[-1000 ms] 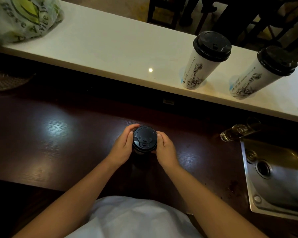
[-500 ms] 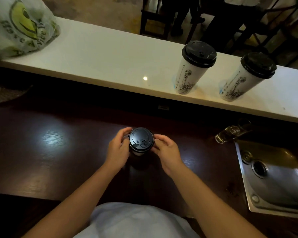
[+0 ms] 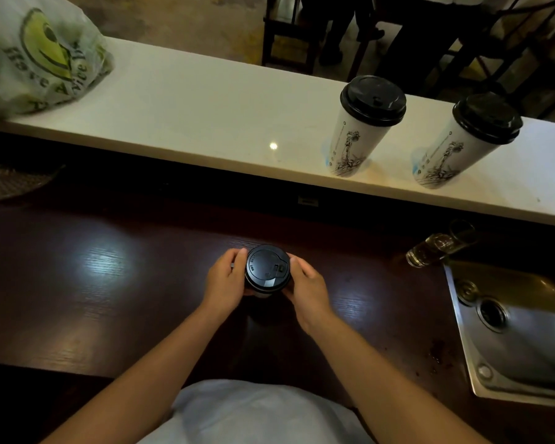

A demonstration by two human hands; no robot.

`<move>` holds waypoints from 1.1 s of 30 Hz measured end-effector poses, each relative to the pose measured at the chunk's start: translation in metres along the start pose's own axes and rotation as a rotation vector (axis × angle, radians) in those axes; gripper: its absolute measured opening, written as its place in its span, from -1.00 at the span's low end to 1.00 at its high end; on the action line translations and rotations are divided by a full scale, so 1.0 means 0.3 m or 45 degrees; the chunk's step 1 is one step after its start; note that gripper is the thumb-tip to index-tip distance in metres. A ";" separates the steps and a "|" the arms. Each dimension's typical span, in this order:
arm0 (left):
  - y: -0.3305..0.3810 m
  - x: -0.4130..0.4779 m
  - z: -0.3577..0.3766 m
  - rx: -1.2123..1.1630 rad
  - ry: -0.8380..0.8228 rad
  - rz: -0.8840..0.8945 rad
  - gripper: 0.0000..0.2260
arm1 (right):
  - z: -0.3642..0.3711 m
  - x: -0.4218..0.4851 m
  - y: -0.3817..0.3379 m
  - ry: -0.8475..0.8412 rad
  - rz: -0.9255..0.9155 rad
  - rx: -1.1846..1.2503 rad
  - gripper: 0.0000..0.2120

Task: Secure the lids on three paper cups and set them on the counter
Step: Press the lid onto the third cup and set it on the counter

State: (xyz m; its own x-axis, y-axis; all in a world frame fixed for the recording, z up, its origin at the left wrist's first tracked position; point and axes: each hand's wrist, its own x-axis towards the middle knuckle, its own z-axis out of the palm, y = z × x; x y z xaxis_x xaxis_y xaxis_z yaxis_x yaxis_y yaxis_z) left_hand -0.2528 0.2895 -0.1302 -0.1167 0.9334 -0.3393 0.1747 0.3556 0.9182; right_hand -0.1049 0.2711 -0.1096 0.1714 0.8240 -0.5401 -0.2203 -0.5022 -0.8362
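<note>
A paper cup with a black lid (image 3: 267,267) stands on the dark wooden worktop (image 3: 109,283), seen from straight above so its body is almost hidden. My left hand (image 3: 225,280) cups the lid's left rim and my right hand (image 3: 305,285) its right rim, fingers curled around the edge. On the white counter (image 3: 205,100) behind stand two white printed paper cups with black lids on: one (image 3: 359,133) near the middle right, the other (image 3: 462,145) further right.
A plastic bag with a yellow-green print (image 3: 39,56) lies at the counter's left end. A clear glass (image 3: 436,248) lies by the steel sink (image 3: 526,331) at the right. Dark chairs and a person's legs (image 3: 334,24) stand beyond the counter. A mesh item (image 3: 10,184) sits far left.
The lid has turned between my hands, its tab now pointing to the right. My fingers have shifted around the rim. The view has tilted up slightly; both cups on the counter stay put.
</note>
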 end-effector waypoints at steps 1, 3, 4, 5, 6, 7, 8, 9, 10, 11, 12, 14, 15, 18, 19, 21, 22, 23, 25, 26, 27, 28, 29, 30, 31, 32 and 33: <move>-0.002 -0.001 0.000 0.007 -0.001 -0.002 -0.77 | 0.000 0.004 0.008 0.000 0.001 -0.016 -0.76; -0.006 0.002 -0.001 0.033 0.006 0.008 -0.76 | -0.002 0.014 0.025 0.007 -0.003 -0.076 -0.75; -0.006 0.003 -0.003 0.036 0.006 0.014 -0.77 | -0.002 0.017 0.029 0.014 -0.012 -0.116 -0.74; -0.004 0.003 -0.003 0.027 0.001 0.020 -0.78 | -0.003 0.021 0.032 0.018 -0.026 -0.161 -0.73; -0.002 0.004 -0.003 0.018 -0.006 0.029 -0.79 | -0.005 0.024 0.032 0.020 -0.042 -0.202 -0.72; -0.002 0.005 -0.006 0.015 -0.018 0.039 -0.79 | -0.006 0.029 0.033 0.021 -0.054 -0.244 -0.71; -0.003 0.007 -0.008 0.021 -0.034 0.052 -0.80 | -0.006 0.032 0.034 0.019 -0.063 -0.280 -0.70; -0.008 0.011 -0.011 0.036 -0.048 0.067 -0.80 | -0.005 0.036 0.035 0.014 -0.071 -0.316 -0.70; -0.010 0.015 -0.017 0.060 -0.057 0.095 -0.80 | -0.005 0.041 0.038 0.013 -0.088 -0.366 -0.70; -0.013 0.020 -0.023 0.087 -0.064 0.123 -0.79 | -0.007 0.045 0.039 0.018 -0.121 -0.436 -0.69; -0.017 0.025 -0.029 0.113 -0.080 0.144 -0.79 | -0.008 0.045 0.038 0.029 -0.164 -0.513 -0.68; -0.014 0.028 -0.035 0.126 -0.112 0.165 -0.78 | -0.015 0.039 0.032 0.058 -0.263 -0.646 -0.67; -0.010 0.028 -0.039 0.129 -0.121 0.171 -0.78 | -0.018 0.035 0.029 0.075 -0.310 -0.704 -0.67; 0.003 0.022 -0.042 0.138 -0.136 0.198 -0.76 | -0.019 0.030 0.032 0.084 -0.386 -0.804 -0.66; 0.006 0.017 -0.042 0.124 -0.144 0.190 -0.76 | -0.018 0.030 0.031 0.066 -0.360 -0.784 -0.66; 0.007 0.009 -0.038 0.070 -0.161 0.121 -0.74 | -0.026 0.030 0.023 -0.008 -0.248 -0.629 -0.68; 0.006 0.006 -0.037 0.055 -0.173 0.082 -0.73 | -0.034 0.024 0.016 -0.061 -0.198 -0.545 -0.69; 0.007 0.001 -0.037 0.052 -0.178 0.051 -0.71 | -0.044 0.013 0.007 -0.121 -0.162 -0.477 -0.69; 0.016 -0.001 -0.036 -0.025 -0.180 0.004 -0.68 | -0.061 -0.015 -0.016 -0.240 -0.110 -0.337 -0.71; 0.029 0.001 -0.038 -0.107 -0.181 -0.029 -0.67 | -0.071 -0.027 -0.025 -0.296 -0.097 -0.263 -0.72; 0.047 0.008 -0.044 -0.202 -0.190 -0.078 -0.67 | -0.086 -0.035 -0.033 -0.351 -0.108 -0.214 -0.71; 0.077 0.010 -0.049 -0.311 -0.219 -0.138 -0.68 | -0.104 -0.040 -0.043 -0.410 -0.146 -0.211 -0.67; 0.104 0.013 -0.060 -0.407 -0.257 -0.198 -0.68 | -0.123 -0.042 -0.057 -0.473 -0.196 -0.264 -0.61; 0.127 0.014 -0.072 -0.501 -0.302 -0.250 -0.68 | -0.139 -0.042 -0.071 -0.537 -0.242 -0.354 -0.52; 0.146 0.015 -0.083 -0.579 -0.362 -0.289 -0.68 | -0.146 -0.041 -0.086 -0.592 -0.276 -0.445 -0.43; 0.158 0.018 -0.092 -0.632 -0.438 -0.322 -0.67 | -0.147 -0.037 -0.097 -0.627 -0.292 -0.519 -0.35; 0.165 0.023 -0.096 -0.656 -0.508 -0.347 -0.66 | -0.142 -0.034 -0.107 -0.645 -0.290 -0.560 -0.28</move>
State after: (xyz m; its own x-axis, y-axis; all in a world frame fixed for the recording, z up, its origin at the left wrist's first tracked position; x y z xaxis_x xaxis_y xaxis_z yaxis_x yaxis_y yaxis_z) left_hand -0.2732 0.3120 -0.0813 0.2939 0.7957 -0.5295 -0.3062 0.6032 0.7365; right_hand -0.0587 0.2677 -0.0814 -0.3243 0.8880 -0.3259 0.1944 -0.2746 -0.9417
